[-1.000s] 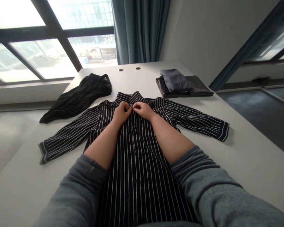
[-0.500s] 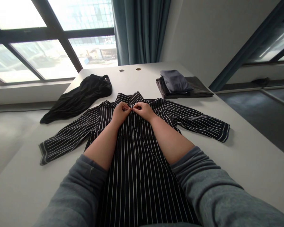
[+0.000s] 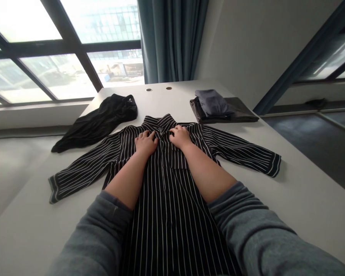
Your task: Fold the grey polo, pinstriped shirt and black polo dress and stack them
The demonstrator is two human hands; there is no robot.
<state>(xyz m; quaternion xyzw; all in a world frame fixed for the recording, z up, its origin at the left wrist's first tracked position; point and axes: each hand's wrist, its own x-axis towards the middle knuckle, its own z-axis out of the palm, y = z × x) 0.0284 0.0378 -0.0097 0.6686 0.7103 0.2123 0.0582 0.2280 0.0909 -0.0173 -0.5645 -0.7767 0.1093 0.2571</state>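
Note:
A black shirt with white stripes [image 3: 166, 203] lies face up, its collar [image 3: 158, 122] at the far end and both sleeves spread out to the sides. My left hand [image 3: 146, 142] rests on the chest left of the button placket, fingers apart and lying on the cloth. On the other side of the placket, my right hand [image 3: 180, 136] lies on the cloth near the collar with its fingers loosely bent and apart. Neither hand grips the fabric. The collar's front edges meet between the two hands.
The shirt lies on a white table [image 3: 299, 214]. A crumpled black garment [image 3: 103, 120] is at the far left. Folded dark clothes [image 3: 241, 109] with a grey folded piece [image 3: 212, 103] on top are at the far right. A blue-green curtain [image 3: 172, 42] hangs beyond the table.
Both hands have let go of the placket below the collar and moved apart, left hand leftward and right hand rightward. Their fingers have spread onto the shirt.

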